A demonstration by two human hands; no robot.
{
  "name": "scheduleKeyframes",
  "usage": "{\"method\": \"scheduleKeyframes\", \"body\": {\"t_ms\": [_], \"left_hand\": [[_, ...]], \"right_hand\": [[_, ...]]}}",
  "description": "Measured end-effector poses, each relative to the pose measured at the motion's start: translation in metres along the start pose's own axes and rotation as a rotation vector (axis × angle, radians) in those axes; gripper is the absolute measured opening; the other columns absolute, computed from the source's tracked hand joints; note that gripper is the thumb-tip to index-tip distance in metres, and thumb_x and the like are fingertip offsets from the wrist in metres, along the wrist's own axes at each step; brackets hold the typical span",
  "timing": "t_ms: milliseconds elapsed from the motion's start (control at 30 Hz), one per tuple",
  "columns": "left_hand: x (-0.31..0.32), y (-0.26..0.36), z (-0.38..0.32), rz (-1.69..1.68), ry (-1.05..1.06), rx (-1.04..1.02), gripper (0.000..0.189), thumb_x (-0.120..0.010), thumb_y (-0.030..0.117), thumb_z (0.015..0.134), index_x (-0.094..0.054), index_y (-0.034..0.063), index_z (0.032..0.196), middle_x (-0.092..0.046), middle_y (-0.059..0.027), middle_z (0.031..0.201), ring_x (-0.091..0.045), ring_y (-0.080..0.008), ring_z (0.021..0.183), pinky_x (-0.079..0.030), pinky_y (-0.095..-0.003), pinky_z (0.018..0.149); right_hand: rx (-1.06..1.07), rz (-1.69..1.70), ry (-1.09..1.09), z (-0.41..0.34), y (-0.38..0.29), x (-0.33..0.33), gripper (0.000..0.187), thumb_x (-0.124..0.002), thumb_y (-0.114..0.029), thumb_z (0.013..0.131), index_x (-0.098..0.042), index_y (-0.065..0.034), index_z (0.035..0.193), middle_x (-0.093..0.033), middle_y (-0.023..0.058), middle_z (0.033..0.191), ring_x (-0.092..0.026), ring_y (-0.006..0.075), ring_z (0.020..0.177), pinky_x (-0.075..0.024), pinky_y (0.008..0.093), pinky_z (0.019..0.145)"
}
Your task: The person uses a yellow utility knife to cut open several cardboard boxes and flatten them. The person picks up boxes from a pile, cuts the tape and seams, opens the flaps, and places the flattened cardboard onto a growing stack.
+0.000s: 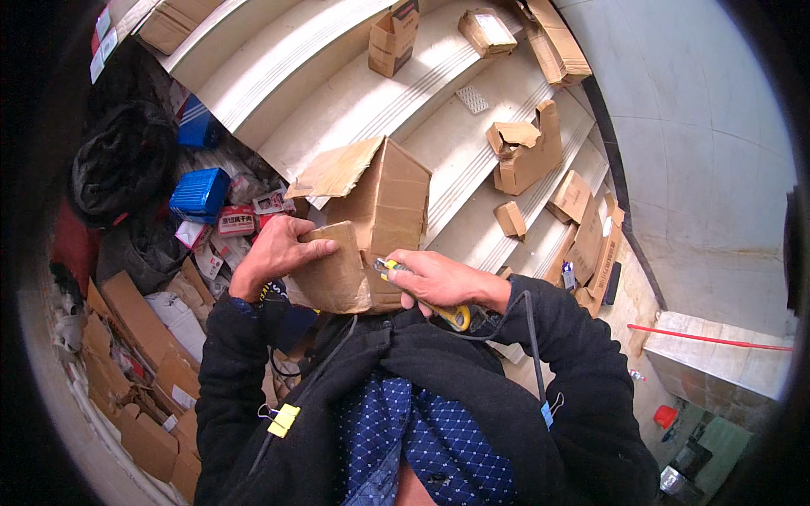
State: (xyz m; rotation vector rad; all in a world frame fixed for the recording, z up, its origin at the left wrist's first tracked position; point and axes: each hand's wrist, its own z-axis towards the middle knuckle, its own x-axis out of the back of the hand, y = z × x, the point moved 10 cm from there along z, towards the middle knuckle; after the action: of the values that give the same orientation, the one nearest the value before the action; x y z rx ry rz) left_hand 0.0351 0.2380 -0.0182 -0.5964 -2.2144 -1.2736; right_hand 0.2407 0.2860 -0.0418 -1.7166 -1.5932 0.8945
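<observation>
A brown cardboard box with raised flaps stands close in front of me, against the steps. My left hand grips the top edge of its near flap, thumb on the outer face and fingers hidden behind. My right hand is closed around a yellow and grey utility knife, whose front end lies near the flap's right edge. Whether the blade touches the cardboard I cannot tell.
Stone steps rise ahead, bearing several cardboard boxes, among them a torn one. Flattened cardboard, a blue package and dark bags lie at the left. A tiled wall bounds the right.
</observation>
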Motion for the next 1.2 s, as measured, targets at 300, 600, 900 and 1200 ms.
{"method": "scheduleKeyframes", "body": {"t_ms": [300,600,900,1200], "left_hand": [[-0.007,-0.023,-0.002,-0.379,0.237,-0.112,0.044,-0.080,0.030,0.085,-0.056,0.0011,0.062,-0.041,0.0061,0.058,-0.038,-0.0048,0.057,-0.032,-0.0307,0.049],[-0.009,-0.071,0.003,-0.609,0.363,-0.066,0.043,-0.078,0.026,0.089,-0.050,0.0084,0.061,-0.040,0.0105,0.063,-0.035,-0.0028,0.061,-0.028,-0.0268,0.052],[0.019,-0.043,-0.014,-0.344,0.444,-0.126,0.030,-0.073,0.018,0.087,-0.057,0.0018,0.067,-0.049,0.0030,0.063,-0.044,-0.0095,0.061,-0.035,-0.0304,0.057],[0.027,0.069,-0.109,0.255,0.679,-0.601,0.024,-0.079,0.022,0.079,-0.063,0.0038,0.075,-0.059,-0.0089,0.072,-0.057,-0.0281,0.071,-0.044,-0.0380,0.068]], "right_hand": [[-0.089,-0.085,-0.200,-0.003,0.009,-0.027,0.031,-0.040,-0.029,0.107,-0.047,-0.0003,0.115,-0.059,0.0066,0.071,-0.058,0.0152,0.050,-0.0478,0.0321,0.045],[0.029,-0.212,-0.186,0.004,0.005,-0.033,0.033,-0.044,-0.030,0.106,-0.051,0.0007,0.116,-0.063,0.0129,0.078,-0.064,0.0243,0.072,-0.0498,0.0408,0.069],[0.125,-0.485,-0.172,0.009,-0.008,-0.031,0.037,-0.046,-0.030,0.104,-0.049,0.0053,0.112,-0.068,0.0272,0.090,-0.067,0.0446,0.087,-0.0506,0.0507,0.079],[-0.044,-0.283,-0.203,-0.001,0.007,-0.016,0.032,-0.047,-0.031,0.105,-0.049,0.0002,0.111,-0.066,0.0157,0.076,-0.066,0.0296,0.065,-0.0528,0.0422,0.060]]}}
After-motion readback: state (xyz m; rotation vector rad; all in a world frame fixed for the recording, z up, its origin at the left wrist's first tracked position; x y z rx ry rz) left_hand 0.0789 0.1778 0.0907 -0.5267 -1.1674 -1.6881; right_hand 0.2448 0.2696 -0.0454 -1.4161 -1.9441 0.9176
